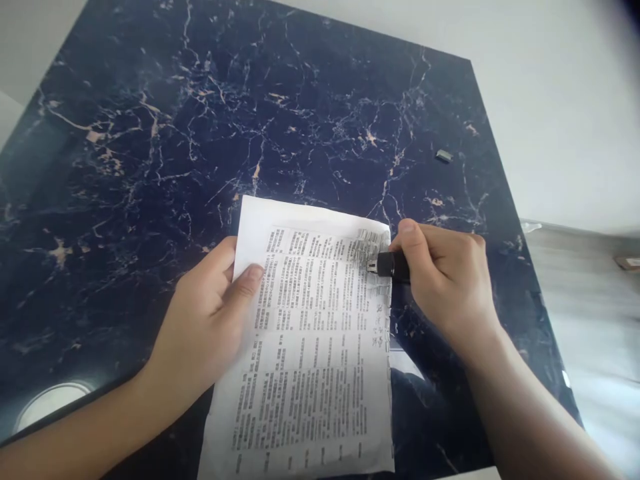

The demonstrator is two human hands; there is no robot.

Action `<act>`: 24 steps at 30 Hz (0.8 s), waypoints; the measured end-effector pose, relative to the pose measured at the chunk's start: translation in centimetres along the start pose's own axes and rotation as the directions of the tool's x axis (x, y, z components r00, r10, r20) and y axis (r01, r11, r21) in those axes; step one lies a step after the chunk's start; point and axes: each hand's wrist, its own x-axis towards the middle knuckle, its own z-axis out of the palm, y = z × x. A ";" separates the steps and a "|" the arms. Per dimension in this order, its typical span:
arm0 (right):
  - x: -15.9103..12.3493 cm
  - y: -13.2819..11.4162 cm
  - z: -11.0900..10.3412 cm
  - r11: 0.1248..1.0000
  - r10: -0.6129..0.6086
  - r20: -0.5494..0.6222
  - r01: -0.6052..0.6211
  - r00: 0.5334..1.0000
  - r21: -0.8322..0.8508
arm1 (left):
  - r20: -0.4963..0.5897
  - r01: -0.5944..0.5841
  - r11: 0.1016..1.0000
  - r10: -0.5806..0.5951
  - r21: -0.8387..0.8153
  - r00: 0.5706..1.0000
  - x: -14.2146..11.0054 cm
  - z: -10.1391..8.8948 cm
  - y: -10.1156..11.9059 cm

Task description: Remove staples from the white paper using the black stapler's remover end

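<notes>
A sheet of paper (305,400) with dense printed columns, its text turned sideways, is held over the dark blue table. My left hand (205,320) pinches its left edge, thumb on top and the other fingers mostly hidden underneath. A small black stapler (393,265) with a metal tip is in my right hand (445,280), thumb and fingers wrapped round it. Its tip overlaps the sheet's upper right edge. Short grey marks that look like staples (370,241) crowd that corner, and handwriting runs lower along the same edge. Whether more sheets lie underneath, I cannot tell.
The glossy tabletop (225,120) has a white-veined marble pattern. A small grey-green block (443,156), perhaps a strip of staples, lies on it at the right. A round white shape (53,407) shows at lower left. Pale floor (565,127) lies past the table's right edge.
</notes>
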 end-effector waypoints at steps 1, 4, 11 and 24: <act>0.0 0.0 0.0 1.000 -0.002 0.002 0.002 1.000 0.003 | -0.006 -0.007 1.000 0.007 0.014 1.000 0.0 0.0 0.0; 0.0 -0.1 -0.1 1.000 -0.011 0.014 0.011 1.000 0.006 | -0.018 -0.028 0.999 0.029 0.040 0.999 0.2 -0.1 0.1; -0.1 0.0 0.0 0.999 -0.033 0.004 0.033 0.999 -0.031 | -0.030 -0.042 0.995 0.045 0.092 0.999 0.2 -0.2 0.4; -0.1 0.7 -0.6 0.998 0.047 0.002 -0.047 0.999 0.044 | -0.059 -0.014 0.987 0.024 0.163 0.998 -0.1 -0.5 0.5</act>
